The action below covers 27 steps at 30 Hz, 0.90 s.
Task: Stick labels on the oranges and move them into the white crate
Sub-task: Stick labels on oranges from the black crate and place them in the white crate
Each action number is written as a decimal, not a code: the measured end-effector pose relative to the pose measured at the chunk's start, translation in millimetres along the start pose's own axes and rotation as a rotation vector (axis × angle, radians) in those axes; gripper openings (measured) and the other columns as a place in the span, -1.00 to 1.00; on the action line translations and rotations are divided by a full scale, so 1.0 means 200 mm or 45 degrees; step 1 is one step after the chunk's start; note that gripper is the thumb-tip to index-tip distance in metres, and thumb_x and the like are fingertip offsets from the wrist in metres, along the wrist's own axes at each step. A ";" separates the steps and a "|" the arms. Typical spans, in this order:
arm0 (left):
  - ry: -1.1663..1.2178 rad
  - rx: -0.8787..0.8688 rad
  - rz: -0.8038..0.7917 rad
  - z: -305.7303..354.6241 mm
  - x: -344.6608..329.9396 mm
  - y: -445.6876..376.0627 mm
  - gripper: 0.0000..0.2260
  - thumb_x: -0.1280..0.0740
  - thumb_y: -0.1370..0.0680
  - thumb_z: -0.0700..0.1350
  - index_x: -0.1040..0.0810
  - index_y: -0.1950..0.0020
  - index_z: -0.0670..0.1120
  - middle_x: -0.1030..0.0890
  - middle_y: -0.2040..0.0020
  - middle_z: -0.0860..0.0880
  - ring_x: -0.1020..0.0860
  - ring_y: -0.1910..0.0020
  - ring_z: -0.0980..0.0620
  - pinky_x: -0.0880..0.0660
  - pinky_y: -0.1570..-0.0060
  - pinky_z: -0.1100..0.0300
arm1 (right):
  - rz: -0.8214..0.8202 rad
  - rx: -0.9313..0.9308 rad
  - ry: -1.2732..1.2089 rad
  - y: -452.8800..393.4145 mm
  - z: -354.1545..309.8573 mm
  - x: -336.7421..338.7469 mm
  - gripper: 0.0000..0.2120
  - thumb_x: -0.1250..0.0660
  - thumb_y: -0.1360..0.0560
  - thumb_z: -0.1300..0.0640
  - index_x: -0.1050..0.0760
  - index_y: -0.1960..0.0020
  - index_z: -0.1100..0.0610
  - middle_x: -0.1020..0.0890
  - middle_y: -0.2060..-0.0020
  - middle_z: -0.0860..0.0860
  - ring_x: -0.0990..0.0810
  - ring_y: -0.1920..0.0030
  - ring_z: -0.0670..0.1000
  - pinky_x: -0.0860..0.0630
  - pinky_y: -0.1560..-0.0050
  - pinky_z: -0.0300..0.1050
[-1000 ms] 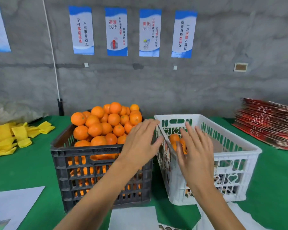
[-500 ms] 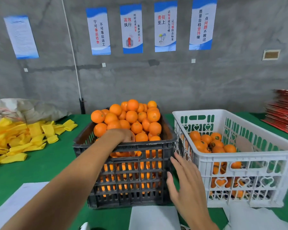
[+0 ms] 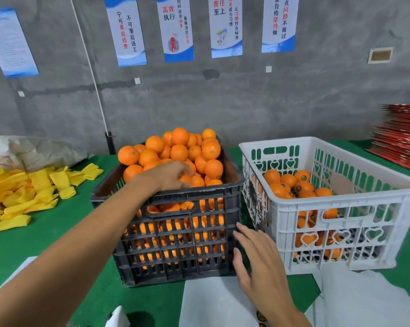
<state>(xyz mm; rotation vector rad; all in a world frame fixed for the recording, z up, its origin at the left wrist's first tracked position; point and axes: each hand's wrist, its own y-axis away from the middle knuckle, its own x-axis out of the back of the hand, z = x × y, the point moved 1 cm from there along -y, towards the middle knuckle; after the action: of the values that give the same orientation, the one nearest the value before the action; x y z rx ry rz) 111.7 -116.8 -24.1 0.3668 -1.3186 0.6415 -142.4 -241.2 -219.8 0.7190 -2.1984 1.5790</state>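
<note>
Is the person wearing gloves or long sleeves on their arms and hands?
No. Both the left hand and the right hand are bare, with no gloves. Both forearms are uncovered as far as the picture shows, so no sleeve is visible. No watch, ring or bracelet shows on either wrist or hand.

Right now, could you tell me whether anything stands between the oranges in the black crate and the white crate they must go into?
Only the crate walls. The left hand lies on the heaped oranges in the black crate; the white crate stands open-topped beside it, so nothing visible blocks a lift across.
</note>
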 end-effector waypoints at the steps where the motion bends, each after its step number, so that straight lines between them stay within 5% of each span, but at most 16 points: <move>1: 0.050 -0.120 0.151 0.05 0.02 0.04 -0.60 -0.48 -0.57 0.07 -0.52 -0.38 0.05 -0.66 -0.18 -0.01 -0.65 -0.13 -0.07 -0.59 -0.12 -0.04 | 0.012 -0.002 -0.011 0.00 0.00 0.00 -0.64 -0.27 -0.62 0.07 -0.56 -0.38 0.09 -0.48 -0.44 -0.12 -0.48 -0.41 -0.09 -0.36 -0.48 0.11; 4: 0.377 -0.429 0.637 0.24 0.06 0.25 -0.63 -0.48 -0.59 0.03 -0.49 -0.36 0.11 -0.69 -0.02 0.14 -0.69 0.24 0.11 -0.66 0.19 0.10 | 0.055 0.019 -0.081 -0.02 -0.02 0.03 -0.56 -0.38 -0.59 0.16 -0.48 -0.46 0.11 -0.44 -0.48 -0.12 -0.46 -0.44 -0.10 -0.39 -0.46 0.11; 7: 0.174 -0.839 0.897 0.41 -0.07 0.47 -0.65 -0.43 -0.64 0.03 -0.49 -0.39 0.01 -0.46 -0.47 0.09 -0.66 0.10 0.11 -0.62 0.22 0.24 | 0.122 -0.021 -0.329 -0.05 -0.05 0.10 -0.42 -0.30 -0.64 0.07 -0.24 -0.61 0.10 -0.38 -0.55 -0.07 -0.44 -0.48 -0.06 -0.40 -0.45 -0.04; 9: 0.025 -0.939 0.891 0.49 -0.26 0.59 -0.69 -0.36 -0.66 0.08 -0.46 -0.38 0.04 -0.38 -0.54 0.07 -0.69 -0.01 0.03 -0.64 0.34 0.13 | 0.159 -0.119 -0.555 -0.05 -0.07 0.14 -0.40 -0.22 -0.67 -0.06 -0.15 -0.64 0.04 -0.39 -0.53 -0.07 -0.49 -0.43 -0.03 -0.44 -0.38 -0.14; 13: 0.052 -0.836 0.697 0.47 -0.69 0.70 -0.63 -0.33 -0.62 0.05 -0.36 -0.39 0.06 -0.31 -0.53 0.11 -0.68 0.08 0.04 -0.58 0.49 0.16 | 0.035 -0.139 -0.534 0.00 -0.09 0.13 -0.45 -0.16 -0.68 -0.18 -0.18 -0.61 -0.04 -0.38 -0.48 -0.30 -0.46 -0.40 -0.23 -0.42 -0.29 -0.39; 17: 0.369 -0.373 0.456 0.38 -1.05 0.72 -0.41 -0.38 -0.55 0.09 -0.20 -0.52 0.21 -0.26 -0.50 0.26 -0.65 -0.06 0.06 -0.66 0.22 0.12 | -0.269 -0.233 -0.305 0.08 -0.04 0.07 -0.48 -0.22 -0.63 -0.24 -0.34 -0.53 -0.07 -0.52 -0.31 -0.18 -0.55 -0.12 -0.22 -0.55 -0.08 -0.25; 20: 0.509 -0.171 0.307 0.35 -1.21 0.74 -0.39 -0.41 -0.54 0.17 -0.21 -0.51 0.27 -0.31 -0.42 0.28 -0.60 -0.12 0.10 -0.62 0.03 0.10 | -0.332 -0.212 -0.317 0.10 -0.05 0.05 -0.61 -0.31 -0.63 -0.10 -0.49 -0.42 -0.03 -0.59 -0.14 -0.16 -0.54 0.13 -0.18 -0.57 0.06 -0.17; 24: 0.595 -0.050 0.208 0.32 -1.28 0.75 -0.41 -0.27 -0.50 0.30 -0.19 -0.49 0.27 -0.33 -0.39 0.24 -0.58 -0.16 0.03 -0.53 -0.11 0.04 | -0.565 -0.202 -0.385 0.09 -0.05 0.10 -0.72 -0.28 -0.63 -0.18 -0.58 -0.26 -0.12 -0.59 -0.03 -0.26 -0.60 0.00 -0.15 -0.57 -0.03 -0.17; 27: 0.546 -0.029 0.198 0.31 -1.30 0.75 -0.39 -0.32 -0.56 0.22 -0.13 -0.54 0.26 -0.28 -0.46 0.21 -0.60 -0.15 -0.09 -0.52 -0.10 -0.02 | -0.953 -0.012 -0.322 0.24 -0.02 0.17 -0.58 -0.28 -0.56 -0.41 -0.56 -0.30 -0.22 -0.53 -0.24 -0.39 -0.50 -0.29 -0.26 -0.43 -0.30 -0.29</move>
<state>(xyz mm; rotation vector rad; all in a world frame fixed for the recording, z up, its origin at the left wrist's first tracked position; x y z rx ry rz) -59.0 -95.1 -276.7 0.0977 -0.9477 0.7851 -198.4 -232.4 -237.2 1.5762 -1.7427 1.1248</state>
